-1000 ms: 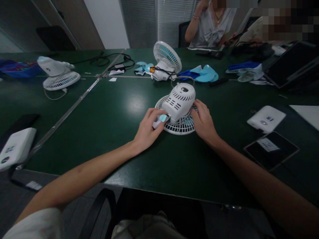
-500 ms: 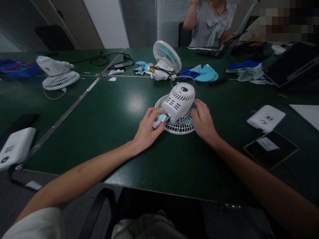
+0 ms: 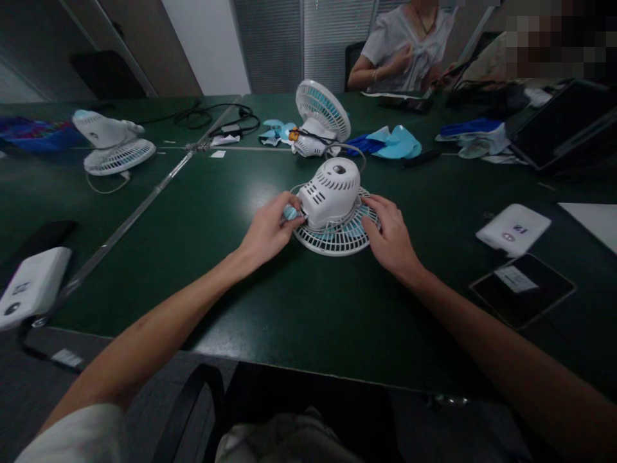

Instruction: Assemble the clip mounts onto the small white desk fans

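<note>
A small white fan (image 3: pixel 332 190) lies grille-down on the green table in front of me, its motor housing facing up. Under the housing, the round grille (image 3: pixel 332 244) shows light blue blades through its ribs, and a cord loops around the back. My left hand (image 3: pixel 270 228) is closed at the fan's left side, fingers pinching a small part with a light blue round end (image 3: pixel 290 212) beside the housing. On the other side, my right hand (image 3: pixel 389 235) grips the grille's right edge with bent fingers; its fingertips are partly hidden.
Another white fan (image 3: pixel 322 119) stands behind, near light blue blades (image 3: pixel 398 141). A third fan (image 3: pixel 116 145) lies at left. White boxes (image 3: pixel 513 229) (image 3: pixel 33 286) flank me, with a black pad (image 3: pixel 523 289) at right. A person (image 3: pixel 405 51) sits across the table.
The fan has shifted left and turned a little, with my left hand moving along with it. My right hand stays at the grille's right edge. The person opposite has lowered an arm.
</note>
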Demonstrator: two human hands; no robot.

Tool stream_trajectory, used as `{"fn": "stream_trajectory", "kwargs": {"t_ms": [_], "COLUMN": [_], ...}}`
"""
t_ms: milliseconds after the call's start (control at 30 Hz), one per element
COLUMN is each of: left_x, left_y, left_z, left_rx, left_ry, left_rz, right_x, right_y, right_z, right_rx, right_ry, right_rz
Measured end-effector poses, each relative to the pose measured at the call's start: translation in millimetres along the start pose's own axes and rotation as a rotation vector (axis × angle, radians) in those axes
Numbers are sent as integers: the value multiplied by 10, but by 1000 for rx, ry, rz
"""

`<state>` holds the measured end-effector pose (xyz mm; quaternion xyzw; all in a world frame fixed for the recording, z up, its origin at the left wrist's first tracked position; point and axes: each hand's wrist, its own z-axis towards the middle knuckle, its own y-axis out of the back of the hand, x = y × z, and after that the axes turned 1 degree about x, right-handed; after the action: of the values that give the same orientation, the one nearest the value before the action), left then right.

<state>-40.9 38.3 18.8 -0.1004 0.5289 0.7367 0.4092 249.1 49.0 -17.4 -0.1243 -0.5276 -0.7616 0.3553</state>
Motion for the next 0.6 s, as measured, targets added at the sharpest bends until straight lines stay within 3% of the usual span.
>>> {"fn": "stream_trajectory", "kwargs": {"t_ms": [167,300,467,600], "left_x": [467,912,1464,1747], "left_y": [301,590,945,1128], "left_z": [175,233,177,72], "left_rx": [-94,-274,-547,-693], "left_ry": [143,263,471,555], "left_rz": [38,155,326,360], "right_x": [34,67,112,92], "right_y": [-13,2,24,18], "right_z": [-26,-47,-60,-59], "right_rx": [180,333,379,385], "right_ry": [7,91,117,116], "right_rz": [-102,-280,-338,-332]}}
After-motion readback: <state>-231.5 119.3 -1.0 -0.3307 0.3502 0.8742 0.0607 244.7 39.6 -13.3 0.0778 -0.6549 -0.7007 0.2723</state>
